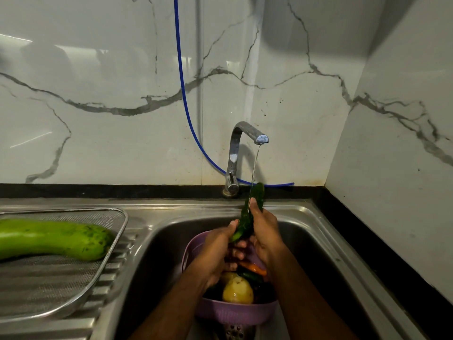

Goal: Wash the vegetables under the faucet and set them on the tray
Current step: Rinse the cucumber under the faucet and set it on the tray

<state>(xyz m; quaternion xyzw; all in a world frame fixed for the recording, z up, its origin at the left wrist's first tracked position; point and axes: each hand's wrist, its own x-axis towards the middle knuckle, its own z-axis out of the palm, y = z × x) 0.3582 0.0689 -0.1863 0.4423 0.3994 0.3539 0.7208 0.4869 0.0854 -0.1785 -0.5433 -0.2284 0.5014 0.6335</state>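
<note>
Cucumber [247,218] tilted upright over steel sink [326,244], thin water stream from faucet [236,153] striking it. Marble-veined wall [98,82] behind; blue hose [182,82] hangs down it. Mesh tray [81,288] on drainboard at left carries a pale green gourd [49,238]. Purple colander [232,312] in basin holds potato [237,290], carrot [255,268]. Left hand [215,251] grips cucumber's lower end, right hand [263,231] its middle.

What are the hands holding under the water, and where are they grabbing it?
A dark green cucumber. The left hand grips its lower end; the right hand wraps its middle, leaving the top under the faucet.
</note>
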